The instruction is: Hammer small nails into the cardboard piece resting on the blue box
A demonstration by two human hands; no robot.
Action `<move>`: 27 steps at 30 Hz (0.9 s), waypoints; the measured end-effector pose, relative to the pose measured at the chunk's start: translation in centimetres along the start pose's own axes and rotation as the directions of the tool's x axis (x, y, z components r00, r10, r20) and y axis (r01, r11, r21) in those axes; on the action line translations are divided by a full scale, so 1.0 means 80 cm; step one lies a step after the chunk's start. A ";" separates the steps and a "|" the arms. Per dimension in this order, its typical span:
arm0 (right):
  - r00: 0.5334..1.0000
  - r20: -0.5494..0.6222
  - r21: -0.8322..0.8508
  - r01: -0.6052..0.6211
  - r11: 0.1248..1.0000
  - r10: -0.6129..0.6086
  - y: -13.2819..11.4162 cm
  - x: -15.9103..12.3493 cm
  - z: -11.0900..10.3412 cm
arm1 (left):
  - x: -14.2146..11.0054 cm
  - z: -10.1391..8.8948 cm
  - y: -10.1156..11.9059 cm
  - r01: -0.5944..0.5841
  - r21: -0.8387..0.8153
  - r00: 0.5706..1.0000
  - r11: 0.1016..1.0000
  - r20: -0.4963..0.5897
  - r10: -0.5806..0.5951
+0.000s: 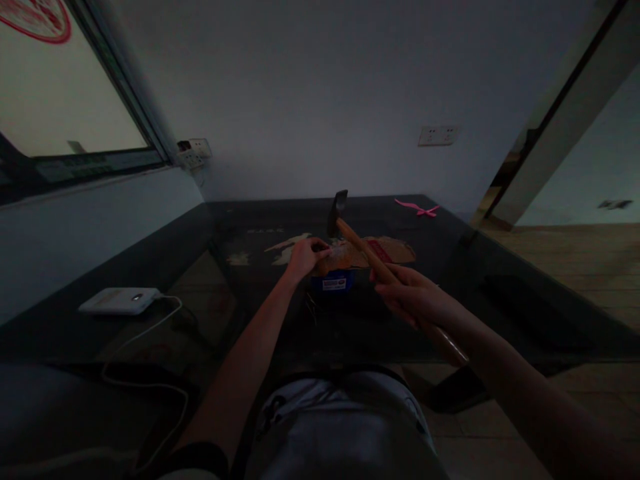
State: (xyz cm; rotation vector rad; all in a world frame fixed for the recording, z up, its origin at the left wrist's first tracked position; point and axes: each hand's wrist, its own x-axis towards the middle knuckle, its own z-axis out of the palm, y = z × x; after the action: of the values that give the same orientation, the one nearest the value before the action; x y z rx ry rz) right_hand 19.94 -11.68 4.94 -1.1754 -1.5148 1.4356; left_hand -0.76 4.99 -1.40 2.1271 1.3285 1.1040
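My right hand [414, 293] is wrapped round the wooden handle of a hammer [367, 250]. Its dark metal head is raised over a torn piece of brown cardboard [400, 251] with a red printed patch. At the cardboard's left part is my left hand [306, 257], thumb and forefinger brought together in a pinch. Whatever sits between those fingertips is too small and dim to make out. The cardboard rests on a blue box [333, 281] with a white label. Pale torn scraps [287, 250] lie beyond my left hand.
The dark glossy table [270, 320] meets the wall at the back. A white power bank [120, 301] with a white cable lies at the left. A pink ribbon [419, 208] is at the back right, and a dark flat object [535, 312] lies near the right edge.
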 end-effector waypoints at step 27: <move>0.999 0.026 -0.010 -0.045 0.999 0.045 0.008 0.000 0.007 | 0.000 0.001 0.000 0.042 0.005 0.999 0.999 0.010 -0.042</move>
State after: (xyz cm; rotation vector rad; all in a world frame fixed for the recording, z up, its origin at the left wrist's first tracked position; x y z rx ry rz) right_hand 19.53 -11.84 4.23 -1.2080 -1.5233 1.4803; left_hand -0.69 4.97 -1.49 2.0963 1.3661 1.0727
